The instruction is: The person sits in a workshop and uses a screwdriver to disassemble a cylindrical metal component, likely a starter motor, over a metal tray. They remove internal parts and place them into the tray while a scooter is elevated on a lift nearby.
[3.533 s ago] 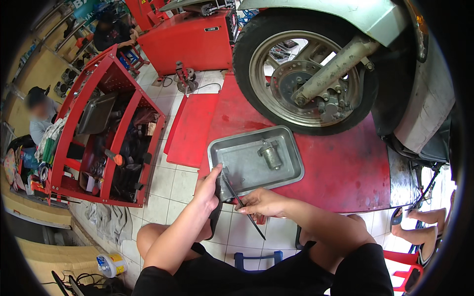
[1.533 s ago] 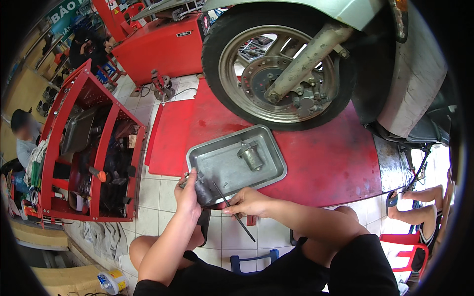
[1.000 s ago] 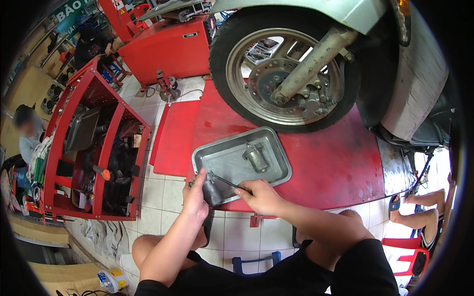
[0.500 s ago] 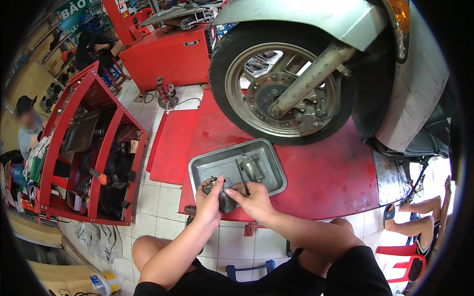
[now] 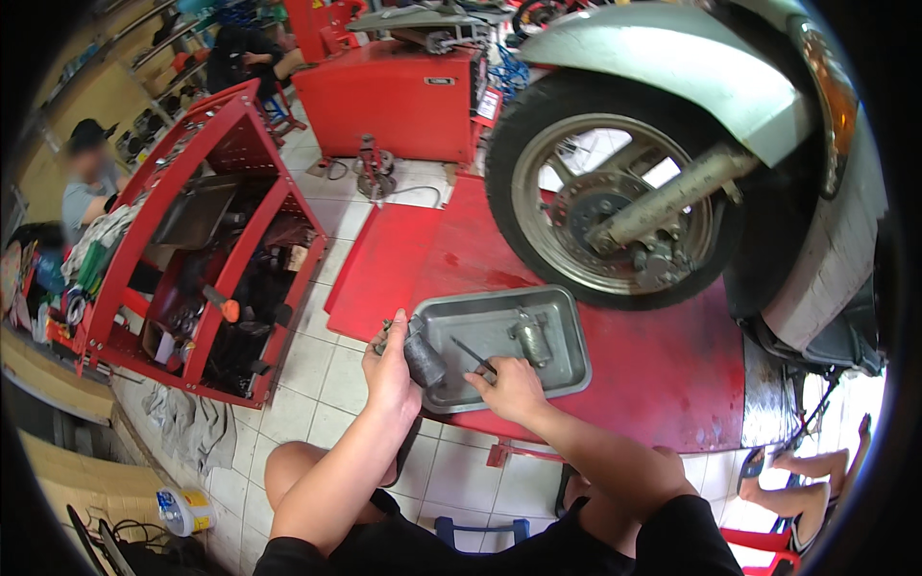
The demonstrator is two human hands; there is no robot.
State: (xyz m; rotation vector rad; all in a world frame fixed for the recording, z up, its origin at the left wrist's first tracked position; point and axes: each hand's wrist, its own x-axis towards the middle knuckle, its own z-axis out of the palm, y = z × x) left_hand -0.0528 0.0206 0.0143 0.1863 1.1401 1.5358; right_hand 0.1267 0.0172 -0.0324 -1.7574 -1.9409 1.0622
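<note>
My left hand (image 5: pixel 387 370) grips a dark grey cylindrical metal part (image 5: pixel 425 358) with small fittings on its upper end, holding it over the left part of a grey metal tray (image 5: pixel 579 338). My right hand (image 5: pixel 511 389) is closed on a thin dark rod (image 5: pixel 471 351), whose far tip points up and left beside that cylinder. A second, lighter metal cylinder (image 5: pixel 530 341) with a flanged end lies in the right half of the tray. The tray sits on a red platform (image 5: pixel 653 374) at its front edge.
A scooter's front wheel (image 5: pixel 509 211) stands just beyond the tray. A red tool cart (image 5: pixel 144 250) is at my left, a red machine (image 5: pixel 384 106) behind, a white bucket (image 5: pixel 184 511) low left. Two people (image 5: pixel 91 187) are at the left, another person's legs (image 5: pixel 797 490) at the right.
My hands, close together on the cylinder half a second ago, are now apart. My right hand has moved right with the rod, now slanted up-left. The surroundings sit further right in the view.
</note>
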